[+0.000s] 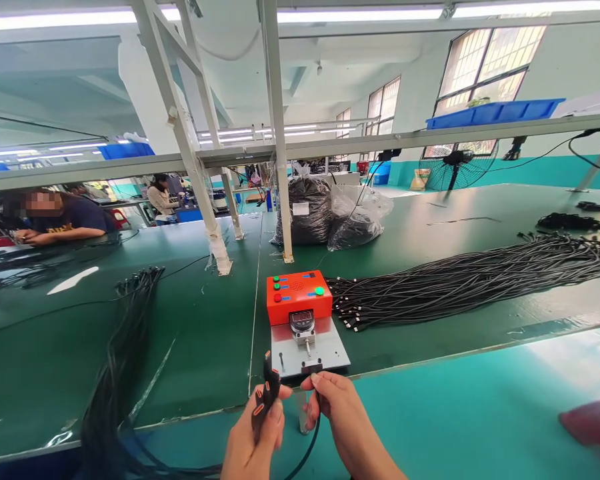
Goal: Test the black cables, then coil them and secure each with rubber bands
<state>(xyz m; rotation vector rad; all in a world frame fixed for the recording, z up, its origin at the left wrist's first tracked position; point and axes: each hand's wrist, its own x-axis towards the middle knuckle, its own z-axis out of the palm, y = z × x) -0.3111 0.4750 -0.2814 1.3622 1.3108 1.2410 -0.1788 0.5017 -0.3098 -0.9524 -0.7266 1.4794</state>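
My left hand [257, 433] is closed around a small bunch of black cables [266, 393], whose plug ends with orange-rimmed tips point upward. Thumb and finger of my right hand [337, 407] pinch one black cable [316, 433] close to its end. That end is at the small dark block on the front edge of a metal plate [290, 353]; whether it is inserted, I cannot tell. On the plate sits a round digital gauge [303, 323] with a rod pointing toward me. Behind it stands an orange box [299, 291] with green and red buttons.
A long bundle of black cables [445, 283] lies to the right, white-tipped ends by the box. Another cable bundle [125, 353] hangs over the table's front edge at left. Filled plastic bags [310, 207] stand behind a metal post [280, 167]. A person [75, 217] leans on the table at left.
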